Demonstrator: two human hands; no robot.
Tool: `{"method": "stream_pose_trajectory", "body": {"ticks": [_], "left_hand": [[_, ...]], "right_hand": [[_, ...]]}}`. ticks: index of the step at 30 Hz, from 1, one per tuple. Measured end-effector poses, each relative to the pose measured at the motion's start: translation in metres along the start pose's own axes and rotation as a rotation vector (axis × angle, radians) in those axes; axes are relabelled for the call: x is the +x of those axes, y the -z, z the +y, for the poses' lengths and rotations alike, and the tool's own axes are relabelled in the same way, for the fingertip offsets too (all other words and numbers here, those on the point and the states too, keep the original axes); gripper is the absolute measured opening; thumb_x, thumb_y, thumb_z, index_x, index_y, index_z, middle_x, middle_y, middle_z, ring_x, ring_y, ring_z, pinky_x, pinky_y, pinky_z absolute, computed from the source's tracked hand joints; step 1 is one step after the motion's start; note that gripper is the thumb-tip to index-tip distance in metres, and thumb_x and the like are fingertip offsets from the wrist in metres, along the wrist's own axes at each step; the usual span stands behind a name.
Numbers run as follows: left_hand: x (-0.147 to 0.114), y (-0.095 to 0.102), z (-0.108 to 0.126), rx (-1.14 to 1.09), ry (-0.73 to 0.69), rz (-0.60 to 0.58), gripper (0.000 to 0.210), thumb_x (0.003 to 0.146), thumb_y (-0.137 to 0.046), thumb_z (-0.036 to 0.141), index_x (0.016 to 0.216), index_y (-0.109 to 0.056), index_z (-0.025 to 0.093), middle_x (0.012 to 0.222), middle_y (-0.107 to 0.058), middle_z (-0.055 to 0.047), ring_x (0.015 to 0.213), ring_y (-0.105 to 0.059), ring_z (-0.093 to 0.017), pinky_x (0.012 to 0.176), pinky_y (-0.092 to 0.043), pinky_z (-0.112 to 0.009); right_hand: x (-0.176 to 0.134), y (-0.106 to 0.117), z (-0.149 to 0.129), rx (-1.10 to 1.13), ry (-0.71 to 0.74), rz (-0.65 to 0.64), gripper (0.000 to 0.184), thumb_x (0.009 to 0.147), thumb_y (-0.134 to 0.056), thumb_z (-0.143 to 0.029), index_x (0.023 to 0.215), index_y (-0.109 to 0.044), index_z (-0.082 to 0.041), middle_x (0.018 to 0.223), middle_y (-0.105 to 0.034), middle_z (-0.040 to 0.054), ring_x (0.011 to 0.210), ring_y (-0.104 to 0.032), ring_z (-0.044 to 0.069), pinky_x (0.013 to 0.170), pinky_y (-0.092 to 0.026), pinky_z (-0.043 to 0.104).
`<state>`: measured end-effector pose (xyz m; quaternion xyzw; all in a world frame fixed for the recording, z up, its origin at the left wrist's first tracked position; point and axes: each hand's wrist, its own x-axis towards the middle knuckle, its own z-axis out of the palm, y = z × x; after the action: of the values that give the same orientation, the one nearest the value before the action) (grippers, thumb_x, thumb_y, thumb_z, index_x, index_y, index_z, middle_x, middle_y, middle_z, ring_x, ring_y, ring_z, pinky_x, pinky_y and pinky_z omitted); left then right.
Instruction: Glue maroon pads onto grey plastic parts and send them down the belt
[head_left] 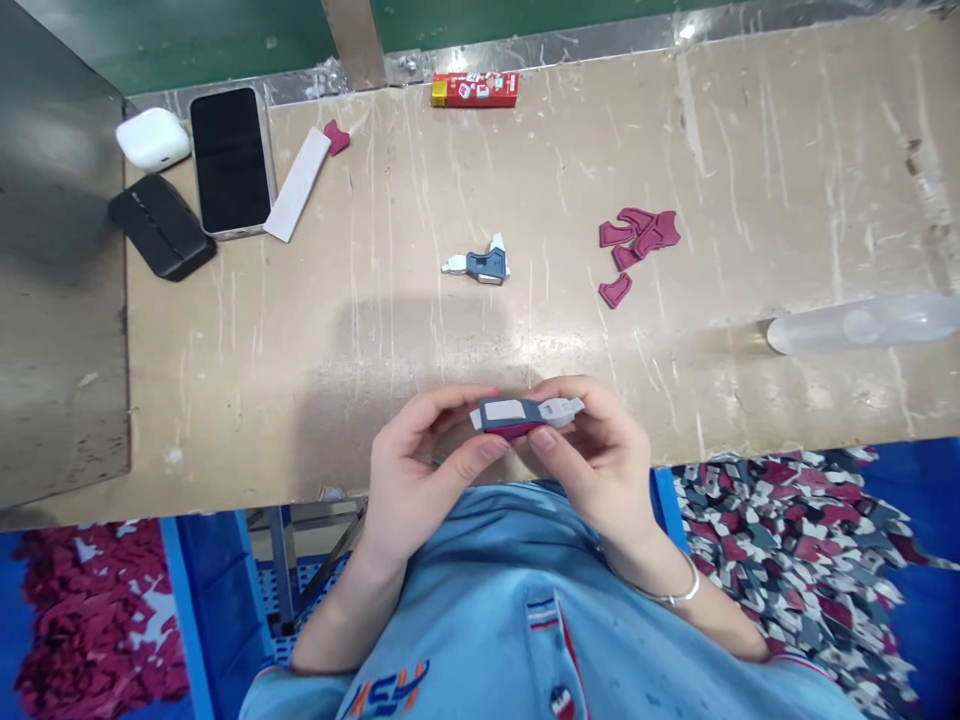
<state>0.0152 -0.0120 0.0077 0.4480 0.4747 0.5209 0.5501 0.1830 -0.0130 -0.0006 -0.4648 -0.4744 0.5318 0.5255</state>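
Observation:
Between my two hands, just above the table's front edge, is a small plastic toy part (517, 411) in dark blue-grey and light grey, with a maroon piece along its underside. My left hand (420, 455) pinches its left end between thumb and fingers. Its right end is gripped by my right hand (600, 450), the thumb pressing near the maroon piece. Farther back on the table lies a similar blue-grey and light grey part (487, 264). Several loose maroon pieces (637, 240) sit to its right. My fingertips behind the held part are partly hidden.
A phone (232, 160), white earbud case (153, 138), black case (162, 228) and white strip (298, 185) lie back left. A red box (475, 90) is at the back. A translucent bottle (862, 323) lies right. Bins of maroon pieces (97, 620) and mixed parts (802, 550) flank me.

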Motion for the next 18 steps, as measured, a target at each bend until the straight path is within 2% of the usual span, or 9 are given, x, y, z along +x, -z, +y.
{"method": "stream_pose_trajectory", "body": {"ticks": [5, 8, 10, 12, 14, 15, 17, 18], "left_hand": [[0.001, -0.002, -0.002, 0.109, -0.115, 0.02, 0.017, 0.091, -0.09, 0.025, 0.108, -0.089, 0.028, 0.104, -0.089, -0.002, 0.096, -0.085, -0.016, 0.088, -0.068, -0.019], [-0.001, -0.002, -0.003, 0.186, -0.183, 0.016, 0.017, 0.092, -0.089, 0.024, 0.108, -0.088, 0.028, 0.104, -0.089, -0.002, 0.095, -0.084, -0.016, 0.089, -0.067, -0.021], [-0.002, -0.001, -0.004, 0.189, -0.159, 0.009, 0.013, 0.094, -0.088, 0.027, 0.107, -0.088, 0.027, 0.104, -0.089, -0.002, 0.095, -0.084, -0.017, 0.088, -0.067, -0.022], [-0.002, 0.002, -0.005, 0.158, -0.07, -0.036, 0.011, 0.098, -0.083, 0.032, 0.107, -0.087, 0.026, 0.105, -0.088, -0.004, 0.095, -0.085, -0.019, 0.086, -0.068, -0.025], [-0.003, 0.005, -0.007, 0.143, -0.018, -0.133, 0.026, 0.099, -0.082, 0.041, 0.12, -0.083, 0.027, 0.115, -0.086, -0.006, 0.102, -0.084, -0.021, 0.09, -0.068, -0.029], [-0.003, 0.007, -0.008, 0.164, -0.045, -0.183, 0.042, 0.095, -0.086, 0.046, 0.132, -0.078, 0.029, 0.124, -0.084, -0.008, 0.108, -0.083, -0.023, 0.093, -0.068, -0.032], [-0.004, 0.009, -0.011, 0.291, -0.242, -0.232, 0.075, 0.083, -0.096, 0.047, 0.15, -0.065, 0.031, 0.138, -0.077, -0.011, 0.121, -0.078, -0.027, 0.102, -0.066, -0.037], [-0.004, 0.01, -0.013, 0.381, -0.384, -0.226, 0.081, 0.081, -0.098, 0.041, 0.153, -0.062, 0.03, 0.14, -0.075, -0.012, 0.124, -0.076, -0.027, 0.104, -0.065, -0.037]], "right_hand": [[-0.001, -0.003, 0.002, -0.054, 0.092, 0.006, 0.012, 0.094, -0.084, -0.023, 0.101, -0.075, -0.027, 0.091, -0.08, -0.0009, 0.077, -0.075, 0.016, 0.069, -0.064, 0.025], [0.0, -0.006, 0.003, -0.038, 0.127, 0.014, 0.012, 0.093, -0.084, -0.018, 0.099, -0.077, -0.026, 0.09, -0.08, -0.0013, 0.074, -0.075, 0.015, 0.065, -0.062, 0.023], [0.001, -0.007, 0.003, -0.035, 0.142, 0.031, 0.013, 0.091, -0.085, -0.015, 0.095, -0.077, -0.025, 0.084, -0.079, -0.002, 0.065, -0.071, 0.013, 0.059, -0.058, 0.021], [0.001, -0.007, 0.003, -0.035, 0.152, 0.063, 0.013, 0.088, -0.086, -0.016, 0.09, -0.076, -0.024, 0.077, -0.076, -0.0027, 0.059, -0.066, 0.011, 0.054, -0.055, 0.02], [0.001, -0.007, 0.003, -0.022, 0.112, 0.098, 0.015, 0.086, -0.088, -0.019, 0.086, -0.073, -0.023, 0.072, -0.072, -0.0031, 0.055, -0.062, 0.011, 0.049, -0.051, 0.02], [0.0, -0.007, 0.003, -0.009, 0.073, 0.113, 0.016, 0.086, -0.089, -0.022, 0.085, -0.072, -0.023, 0.07, -0.071, -0.0033, 0.053, -0.061, 0.011, 0.046, -0.049, 0.02], [0.0, -0.006, 0.003, 0.042, -0.018, 0.109, 0.022, 0.088, -0.089, -0.031, 0.084, -0.07, -0.022, 0.067, -0.067, -0.0041, 0.048, -0.057, 0.011, 0.042, -0.046, 0.021], [0.001, -0.005, 0.002, 0.072, -0.054, 0.091, 0.026, 0.091, -0.088, -0.036, 0.081, -0.068, -0.022, 0.064, -0.065, -0.0046, 0.046, -0.054, 0.011, 0.041, -0.044, 0.021]]}}
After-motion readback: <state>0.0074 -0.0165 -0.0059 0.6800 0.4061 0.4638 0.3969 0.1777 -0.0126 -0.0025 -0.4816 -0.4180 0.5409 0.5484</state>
